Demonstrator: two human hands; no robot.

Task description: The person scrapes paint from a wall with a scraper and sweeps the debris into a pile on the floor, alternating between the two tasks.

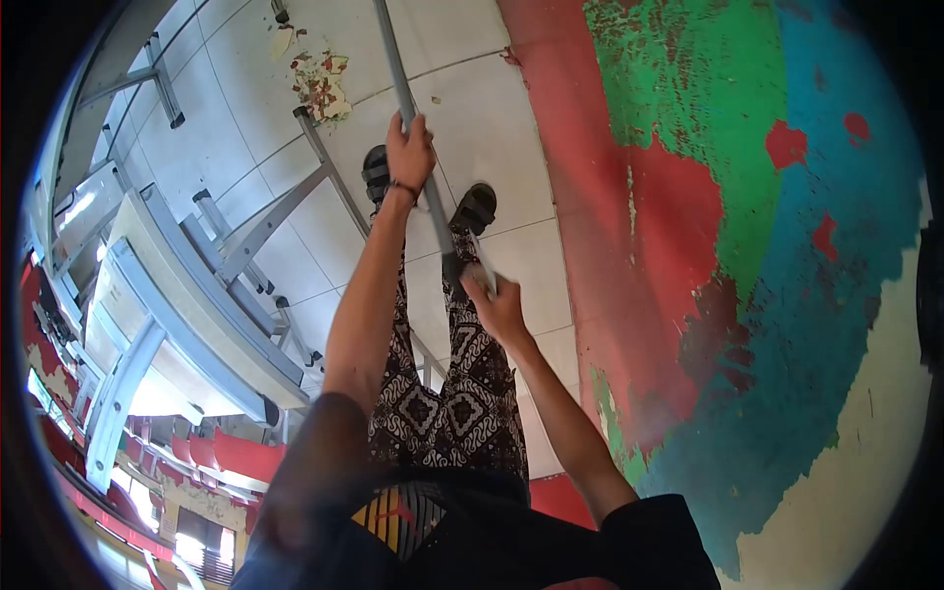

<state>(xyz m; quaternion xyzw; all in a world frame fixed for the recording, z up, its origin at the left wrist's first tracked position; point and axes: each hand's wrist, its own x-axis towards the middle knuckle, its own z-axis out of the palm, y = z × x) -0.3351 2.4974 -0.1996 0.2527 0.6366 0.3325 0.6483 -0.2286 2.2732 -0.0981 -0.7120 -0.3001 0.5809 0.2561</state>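
My left hand (410, 152) is closed round a long grey pole (395, 59), which slants from the top of the view down between my legs. A dark sleeve or grip (452, 270) covers the pole's near end. Right beside that end, my right hand (497, 303) is closed on a thin whitish strip (485, 258); its exact kind is blurred. The pole's far end lies outside the view. Below both hands are my patterned trousers (418, 408) and dark sandals (476, 206).
At the right rises a wall (639, 197) with peeling red, green and blue paint. Stacked tables with grey metal legs (265, 221) crowd the left. Paint flakes (321, 87) lie on the white tiled floor (462, 108). Red chairs (236, 454) stand farther off.
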